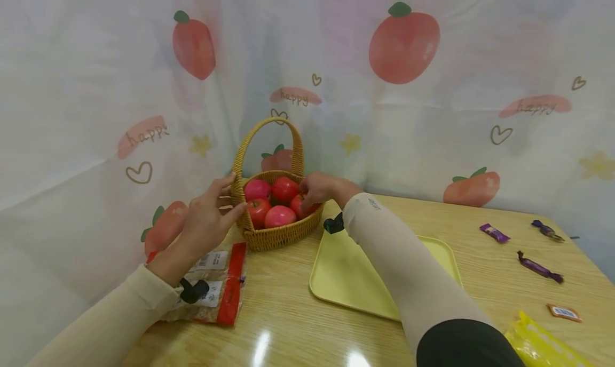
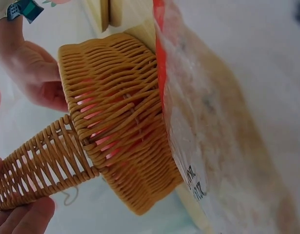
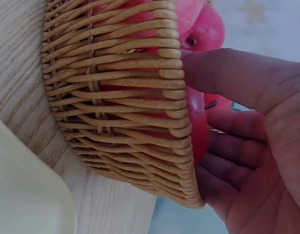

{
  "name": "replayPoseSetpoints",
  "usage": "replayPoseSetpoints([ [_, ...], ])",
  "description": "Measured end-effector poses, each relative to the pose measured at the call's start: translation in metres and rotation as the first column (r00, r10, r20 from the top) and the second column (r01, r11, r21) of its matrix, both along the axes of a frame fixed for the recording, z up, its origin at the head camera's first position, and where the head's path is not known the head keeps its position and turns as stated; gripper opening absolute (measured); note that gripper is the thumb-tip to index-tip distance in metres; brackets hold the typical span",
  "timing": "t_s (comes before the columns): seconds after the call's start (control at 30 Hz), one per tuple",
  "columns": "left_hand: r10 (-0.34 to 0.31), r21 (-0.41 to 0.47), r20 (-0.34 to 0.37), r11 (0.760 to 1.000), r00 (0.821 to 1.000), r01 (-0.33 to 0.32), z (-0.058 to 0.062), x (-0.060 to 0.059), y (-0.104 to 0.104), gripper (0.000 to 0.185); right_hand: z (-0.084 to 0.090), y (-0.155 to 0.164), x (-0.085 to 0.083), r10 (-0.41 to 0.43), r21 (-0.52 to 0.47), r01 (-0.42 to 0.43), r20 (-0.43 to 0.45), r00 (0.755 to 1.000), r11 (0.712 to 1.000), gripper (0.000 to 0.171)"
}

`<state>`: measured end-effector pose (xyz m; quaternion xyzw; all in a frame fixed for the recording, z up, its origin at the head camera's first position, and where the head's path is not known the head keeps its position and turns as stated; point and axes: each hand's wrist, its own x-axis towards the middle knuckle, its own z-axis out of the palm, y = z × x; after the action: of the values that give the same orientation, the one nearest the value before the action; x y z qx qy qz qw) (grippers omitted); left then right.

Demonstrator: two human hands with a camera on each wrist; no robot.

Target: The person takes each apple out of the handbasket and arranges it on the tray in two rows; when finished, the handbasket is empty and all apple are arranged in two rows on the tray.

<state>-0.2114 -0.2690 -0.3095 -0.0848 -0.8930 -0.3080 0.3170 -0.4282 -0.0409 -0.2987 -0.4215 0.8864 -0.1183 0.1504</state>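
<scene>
Packet [image 1: 211, 303] with red edging is furthest left on the table [image 1: 283, 303], see-through with beige stuff inside, and the left forearm reaches across above it. Next up, the left hand [image 1: 204, 217] has the side of the wicker handle [image 1: 250, 137] between thumb and fingers, so it's partly closed with a proper hold. That handle belongs to the basket [image 1: 276, 238], which stands upright near the backdrop [image 1: 331, 127], with five red apples [image 1: 280, 216] showing inside. At its right side the right hand [image 1: 322, 190] dips in, half closed, thumb and curled fingers around the rightmost apple [image 1: 299, 206], which is down inside the rim. Then there's a pale yellow tray [image 1: 346, 281], partly under the right sleeve. Over to the right you've got a flat purple candy [image 1: 495, 233], a purple twist candy [image 1: 540, 267], a yellow packet [image 1: 543, 343] cut off by the frame, a dark twist candy [image 1: 548, 231] and a little orange sachet [image 1: 564, 312].
</scene>
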Motion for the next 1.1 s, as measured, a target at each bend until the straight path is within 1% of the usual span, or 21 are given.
replayPoseSetpoints([
  [0.13,0.001,0.002,0.004,1.000,1.000,-0.001,0.000,0.000,0.001,0.071,-0.001,-0.003,0.000,-0.006,0.042,0.006,-0.003,1.000,0.999,0.034],
  [0.27,-0.004,0.007,0.003,1.000,1.000,0.004,0.000,0.001,0.002,0.071,-0.001,-0.005,0.001,-0.009,0.079,0.010,-0.010,1.000,0.997,0.041],
  [0.33,-0.006,0.012,0.003,1.000,1.000,0.006,0.000,0.001,0.002,0.070,-0.002,-0.006,0.001,-0.001,0.097,0.004,-0.028,1.000,0.995,0.044],
  [0.43,-0.009,0.015,0.000,1.000,1.000,0.009,0.001,0.001,0.002,0.070,-0.005,-0.006,0.001,0.011,0.102,-0.006,-0.048,0.999,0.995,0.047],
  [0.53,-0.016,0.013,-0.003,1.000,1.000,0.016,0.001,0.001,0.001,0.070,-0.008,-0.006,0.001,0.024,0.099,-0.017,-0.066,0.998,0.995,0.045],
  [0.67,-0.023,0.006,0.000,1.000,1.000,0.023,-0.001,0.000,0.000,0.070,-0.011,-0.005,-0.002,0.023,0.069,-0.018,-0.066,0.998,0.997,0.039],
  [0.73,-0.021,0.006,0.003,1.000,1.000,0.021,-0.001,0.000,0.000,0.070,-0.010,-0.003,-0.003,0.020,0.029,-0.018,-0.051,0.999,0.999,0.039],
  [0.8,-0.016,0.004,0.009,1.000,1.000,0.016,-0.001,0.000,-0.001,0.070,-0.006,-0.001,-0.004,0.014,-0.013,-0.014,-0.036,0.999,1.000,0.043],
  [0.97,-0.016,0.012,0.023,1.000,1.000,0.016,0.000,0.001,0.000,0.070,0.000,0.008,-0.005,-0.028,-0.096,0.027,-0.018,0.999,0.995,0.061],
  [1.1,-0.021,0.013,0.015,1.000,1.000,0.021,0.000,0.001,0.000,0.070,0.001,0.012,-0.003,-0.050,-0.154,0.050,0.002,0.999,0.987,0.062],
])
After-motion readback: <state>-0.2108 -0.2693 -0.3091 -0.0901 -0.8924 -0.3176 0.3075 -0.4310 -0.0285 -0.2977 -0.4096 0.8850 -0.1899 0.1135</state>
